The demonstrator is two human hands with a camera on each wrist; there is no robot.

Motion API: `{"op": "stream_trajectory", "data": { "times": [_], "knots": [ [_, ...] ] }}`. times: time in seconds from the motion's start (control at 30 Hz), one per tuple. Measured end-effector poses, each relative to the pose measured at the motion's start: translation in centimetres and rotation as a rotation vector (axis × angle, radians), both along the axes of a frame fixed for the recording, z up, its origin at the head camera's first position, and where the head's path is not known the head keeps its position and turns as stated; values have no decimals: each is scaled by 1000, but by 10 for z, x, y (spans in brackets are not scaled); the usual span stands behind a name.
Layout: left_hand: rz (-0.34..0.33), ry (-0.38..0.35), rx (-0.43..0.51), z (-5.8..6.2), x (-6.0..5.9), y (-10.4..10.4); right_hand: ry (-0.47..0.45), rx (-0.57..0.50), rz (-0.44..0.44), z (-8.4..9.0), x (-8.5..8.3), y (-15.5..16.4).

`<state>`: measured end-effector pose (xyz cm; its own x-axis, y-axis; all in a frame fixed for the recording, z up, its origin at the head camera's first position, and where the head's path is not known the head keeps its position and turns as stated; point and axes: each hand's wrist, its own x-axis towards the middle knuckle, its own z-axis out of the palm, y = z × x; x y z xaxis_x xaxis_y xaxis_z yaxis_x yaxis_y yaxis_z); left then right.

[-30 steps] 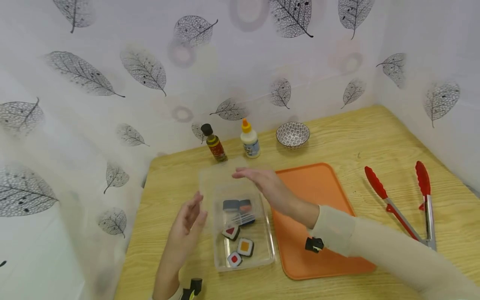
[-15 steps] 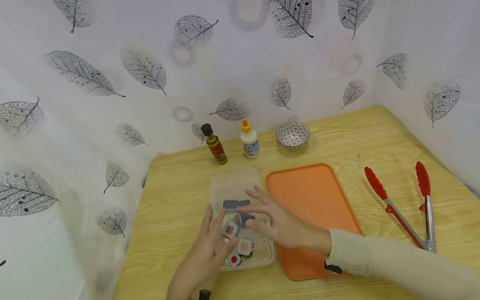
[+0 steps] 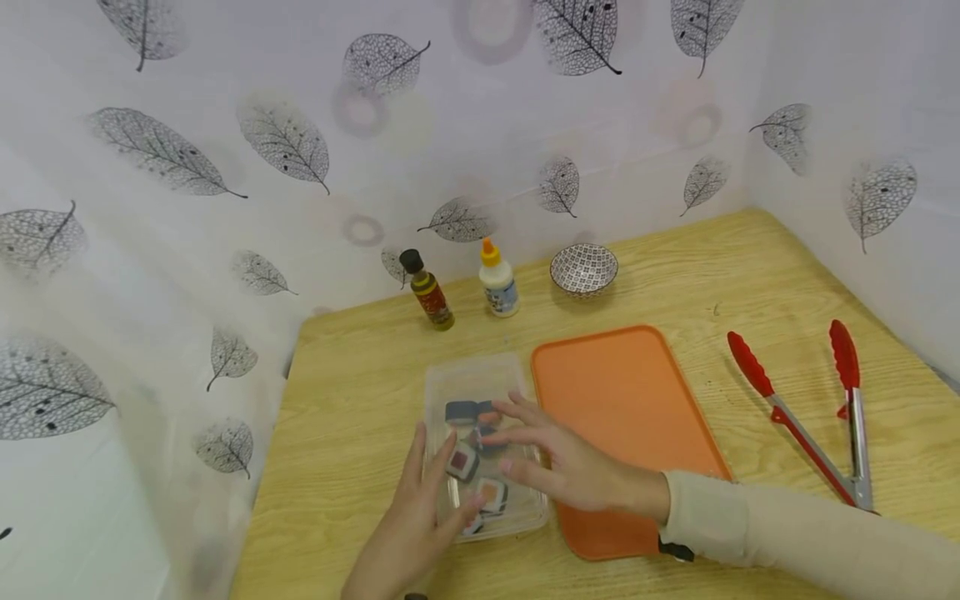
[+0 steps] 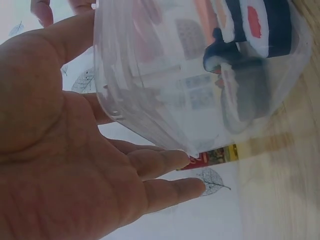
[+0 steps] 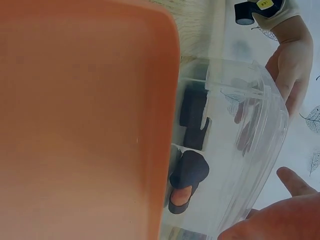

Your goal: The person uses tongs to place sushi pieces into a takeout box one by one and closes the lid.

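A clear plastic box (image 3: 528, 527) holds several toy sushi pieces, dark, white and red. Over its top lies a translucent lid (image 3: 468, 373); I cannot tell if it is pressed fully down. My left hand (image 3: 416, 521) reaches over the box's near left side, its fingers extended and touching the lid. From the right, my right hand (image 3: 573, 467) spreads its fingers over the lid's right part. In the left wrist view, the left hand (image 4: 80, 135) lies along the box's rim. The right hand (image 5: 290, 215) shows only partly beside the box in the right wrist view.
An orange tray (image 3: 607, 375) lies right of the box. Farther right are red-tipped tongs (image 3: 819, 450), spread apart. At the back stand a sauce bottle (image 3: 431, 298), a white bottle with an orange tip (image 3: 501, 292) and a patterned bowl (image 3: 583, 271).
The lid, held raised and off to the upper left a second ago, has come down onto the box. Both hands have moved inward over it.
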<state>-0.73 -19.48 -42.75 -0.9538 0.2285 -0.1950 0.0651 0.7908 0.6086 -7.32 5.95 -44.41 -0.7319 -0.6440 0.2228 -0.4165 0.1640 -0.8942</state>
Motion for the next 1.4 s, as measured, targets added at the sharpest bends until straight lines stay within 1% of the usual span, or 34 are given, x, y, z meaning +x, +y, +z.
{"op": "stream_trajectory", "data": {
  "times": [0.17,0.33,0.4,0.6,0.67,0.7,0.73,0.8,0.87,0.93,1.0,1.07,1.13,1.23,1.3,1.37,1.4],
  "knots": [
    [7,8,-18,-2,1,-2,-7,14,21,0,-1,0],
    [3,19,-54,-3,2,-6,0,61,67,1,-1,5],
    [6,22,-75,-1,2,-7,1,80,88,2,0,7],
    [49,20,-138,8,3,-11,18,98,126,5,0,11],
    [57,51,-168,11,1,-12,37,92,114,6,-2,12],
    [57,83,-186,12,0,-13,44,94,99,7,-3,12],
    [56,129,-205,13,-2,-13,52,100,78,9,-6,12],
    [47,255,-232,14,-7,-15,74,126,25,12,-13,13],
    [36,371,-237,15,-16,-17,114,177,-31,17,-23,13],
    [0,471,-211,15,-30,-20,151,240,-76,22,-36,11],
    [-41,525,-189,14,-47,-22,200,297,-108,24,-50,8],
    [-82,537,-171,12,-68,-22,239,343,-124,25,-65,3],
    [-121,538,-178,8,-88,-22,274,390,-136,24,-79,-2],
    [-156,486,-203,0,-113,-20,325,469,-133,19,-98,-10],
    [-173,439,-224,-8,-125,-19,360,532,-126,12,-108,-18],
    [-183,381,-238,-15,-130,-19,362,585,-98,5,-113,-25],
    [-184,352,-242,-19,-131,-19,359,614,-80,1,-114,-28]
  ]
}}
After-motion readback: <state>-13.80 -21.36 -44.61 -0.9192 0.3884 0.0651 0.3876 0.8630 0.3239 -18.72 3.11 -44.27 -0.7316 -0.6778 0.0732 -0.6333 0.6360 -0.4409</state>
